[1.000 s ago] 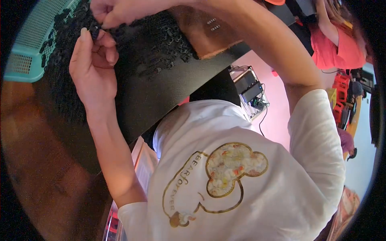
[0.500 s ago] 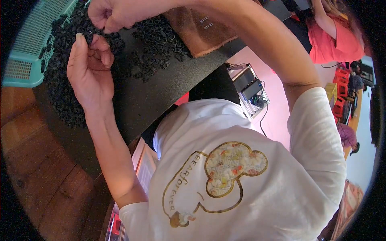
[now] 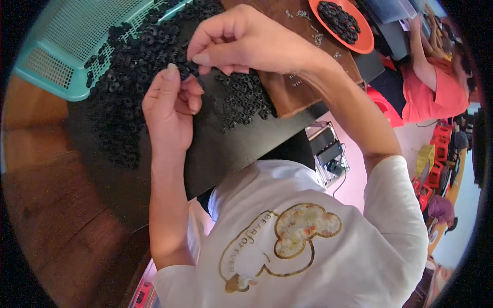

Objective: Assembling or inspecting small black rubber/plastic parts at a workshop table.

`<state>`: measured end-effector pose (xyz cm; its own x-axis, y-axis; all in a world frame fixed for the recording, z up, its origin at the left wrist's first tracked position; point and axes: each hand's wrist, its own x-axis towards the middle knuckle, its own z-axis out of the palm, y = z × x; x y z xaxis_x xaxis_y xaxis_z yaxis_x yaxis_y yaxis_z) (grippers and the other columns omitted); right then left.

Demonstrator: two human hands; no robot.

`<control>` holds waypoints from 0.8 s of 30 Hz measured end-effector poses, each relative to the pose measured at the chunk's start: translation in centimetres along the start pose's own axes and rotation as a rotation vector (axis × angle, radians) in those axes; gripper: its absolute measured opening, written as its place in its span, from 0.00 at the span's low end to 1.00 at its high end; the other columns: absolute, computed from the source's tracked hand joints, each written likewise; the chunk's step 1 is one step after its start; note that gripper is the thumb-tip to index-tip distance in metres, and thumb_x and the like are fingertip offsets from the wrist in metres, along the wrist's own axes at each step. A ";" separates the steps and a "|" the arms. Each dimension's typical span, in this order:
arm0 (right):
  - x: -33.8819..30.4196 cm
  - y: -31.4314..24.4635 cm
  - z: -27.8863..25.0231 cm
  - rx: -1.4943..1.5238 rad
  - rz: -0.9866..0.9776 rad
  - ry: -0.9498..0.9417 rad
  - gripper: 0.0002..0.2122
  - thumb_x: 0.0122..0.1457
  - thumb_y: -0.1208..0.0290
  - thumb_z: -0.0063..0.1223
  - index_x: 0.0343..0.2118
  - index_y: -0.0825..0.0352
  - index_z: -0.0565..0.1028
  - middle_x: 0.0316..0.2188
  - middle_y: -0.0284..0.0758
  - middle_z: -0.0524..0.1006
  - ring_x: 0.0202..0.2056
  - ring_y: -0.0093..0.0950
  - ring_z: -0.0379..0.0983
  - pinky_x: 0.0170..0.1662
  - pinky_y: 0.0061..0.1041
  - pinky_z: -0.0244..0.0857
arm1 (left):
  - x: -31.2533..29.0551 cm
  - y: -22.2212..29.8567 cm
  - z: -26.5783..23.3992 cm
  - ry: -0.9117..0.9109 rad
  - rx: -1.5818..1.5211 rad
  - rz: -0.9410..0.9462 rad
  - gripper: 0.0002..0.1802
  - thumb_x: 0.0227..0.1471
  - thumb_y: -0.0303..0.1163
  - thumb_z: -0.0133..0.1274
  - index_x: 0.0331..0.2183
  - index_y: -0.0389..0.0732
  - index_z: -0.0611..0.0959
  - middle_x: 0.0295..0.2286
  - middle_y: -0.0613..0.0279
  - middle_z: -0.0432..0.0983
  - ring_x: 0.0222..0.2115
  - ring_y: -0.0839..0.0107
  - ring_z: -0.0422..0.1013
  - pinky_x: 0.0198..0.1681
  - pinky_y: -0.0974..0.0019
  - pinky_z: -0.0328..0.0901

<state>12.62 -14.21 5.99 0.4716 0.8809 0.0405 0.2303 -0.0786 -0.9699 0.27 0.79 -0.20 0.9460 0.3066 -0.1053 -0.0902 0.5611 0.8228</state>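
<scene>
Above the black table, my two hands meet at the fingertips. My left hand (image 3: 169, 110) is turned palm inward, its thumb up and fingers curled at a small black part (image 3: 191, 73). From the right, my right hand (image 3: 231, 46) pinches at the same part, which the fingers mostly cover. Beneath and left of them spreads a large heap of black ring-like parts (image 3: 123, 97). A flatter scatter of smaller black pieces (image 3: 244, 100) lies to the right of my left hand.
A green mesh basket (image 3: 77, 95) lies at the far left, against the heap. Brown cloth (image 3: 287, 95) on the right bears small silvery pieces (image 3: 318, 38). Beyond it sits an orange plate (image 3: 365, 43) of black parts. A person in red (image 3: 434, 92) works at the far right.
The view has shifted, bringing the orange plate and more of the cloth into sight. Both hands now appear farther right and lower in the picture, still together at the fingertips.
</scene>
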 end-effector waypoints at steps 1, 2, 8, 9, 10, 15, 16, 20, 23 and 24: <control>0.2 0.1 0.0 0.008 0.007 -0.022 0.06 0.55 0.72 0.53 0.31 0.69 0.78 0.20 0.28 0.75 0.20 0.13 0.66 0.21 0.14 0.58 | 0.1 -0.1 0.0 -0.014 -0.006 0.009 0.14 0.60 0.38 0.46 0.28 0.38 0.77 0.20 0.61 0.74 0.16 0.78 0.65 0.18 0.78 0.58; 0.3 0.1 0.0 0.016 0.016 -0.044 0.06 0.56 0.75 0.52 0.33 0.69 0.77 0.23 0.28 0.77 0.19 0.11 0.65 0.20 0.11 0.56 | 0.1 0.1 0.2 0.004 -0.001 -0.005 0.14 0.60 0.37 0.46 0.29 0.38 0.77 0.20 0.61 0.74 0.16 0.79 0.65 0.18 0.77 0.58; 1.1 0.9 0.6 0.096 0.049 -0.024 0.06 0.53 0.71 0.54 0.29 0.69 0.77 0.16 0.27 0.72 0.19 0.14 0.67 0.20 0.15 0.59 | 0.4 0.0 -0.5 -0.011 0.023 0.013 0.14 0.60 0.37 0.46 0.29 0.38 0.77 0.20 0.62 0.75 0.16 0.81 0.64 0.18 0.78 0.58; 1.2 1.0 0.7 0.138 0.063 -0.018 0.06 0.53 0.71 0.55 0.29 0.69 0.77 0.16 0.27 0.72 0.18 0.14 0.67 0.20 0.14 0.58 | 0.4 0.0 -0.6 -0.006 0.022 0.016 0.14 0.60 0.37 0.46 0.29 0.38 0.77 0.20 0.62 0.75 0.16 0.81 0.64 0.18 0.78 0.58; 1.2 1.0 0.7 0.181 0.078 -0.010 0.06 0.53 0.72 0.55 0.29 0.69 0.76 0.16 0.27 0.72 0.18 0.14 0.66 0.20 0.14 0.58 | 0.4 0.1 -0.6 -0.005 0.013 0.002 0.14 0.60 0.38 0.47 0.28 0.38 0.77 0.20 0.62 0.74 0.16 0.81 0.64 0.18 0.78 0.58; 1.6 1.4 0.7 0.253 0.062 -0.017 0.05 0.53 0.73 0.56 0.29 0.69 0.75 0.16 0.27 0.72 0.17 0.13 0.65 0.19 0.14 0.57 | 0.5 0.2 -0.4 0.038 0.034 -0.030 0.14 0.59 0.38 0.47 0.28 0.38 0.77 0.20 0.63 0.74 0.15 0.82 0.63 0.18 0.79 0.57; 1.6 1.5 0.7 0.302 0.059 -0.019 0.05 0.53 0.73 0.56 0.28 0.69 0.75 0.16 0.27 0.72 0.16 0.13 0.65 0.19 0.14 0.57 | 0.5 0.1 -0.4 0.032 0.037 -0.020 0.14 0.59 0.38 0.48 0.28 0.38 0.77 0.20 0.63 0.74 0.15 0.82 0.63 0.18 0.79 0.57; 1.8 1.7 0.5 0.293 0.071 -0.029 0.05 0.53 0.73 0.56 0.28 0.69 0.75 0.16 0.27 0.72 0.16 0.13 0.65 0.19 0.14 0.56 | 0.5 0.1 -0.3 0.026 0.050 -0.010 0.14 0.59 0.38 0.48 0.28 0.39 0.77 0.20 0.63 0.74 0.15 0.83 0.62 0.18 0.80 0.56; 1.8 2.2 0.4 0.307 0.080 -0.056 0.05 0.54 0.73 0.56 0.27 0.69 0.75 0.16 0.27 0.72 0.16 0.13 0.65 0.18 0.14 0.57 | 0.6 0.0 -0.2 0.037 0.067 -0.016 0.13 0.59 0.38 0.48 0.28 0.38 0.77 0.20 0.64 0.74 0.15 0.84 0.61 0.18 0.80 0.55; 1.9 2.2 0.3 0.295 0.075 -0.071 0.03 0.54 0.76 0.55 0.28 0.69 0.75 0.19 0.29 0.75 0.16 0.13 0.64 0.18 0.13 0.56 | 0.6 -0.1 -0.4 0.039 0.066 -0.019 0.13 0.59 0.38 0.48 0.28 0.38 0.77 0.20 0.64 0.74 0.15 0.84 0.61 0.18 0.80 0.55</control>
<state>13.75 -12.59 3.83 0.4145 0.9091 -0.0406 -0.0648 -0.0150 -0.9978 0.70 1.26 -0.57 0.9343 0.3272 -0.1417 -0.0509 0.5157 0.8553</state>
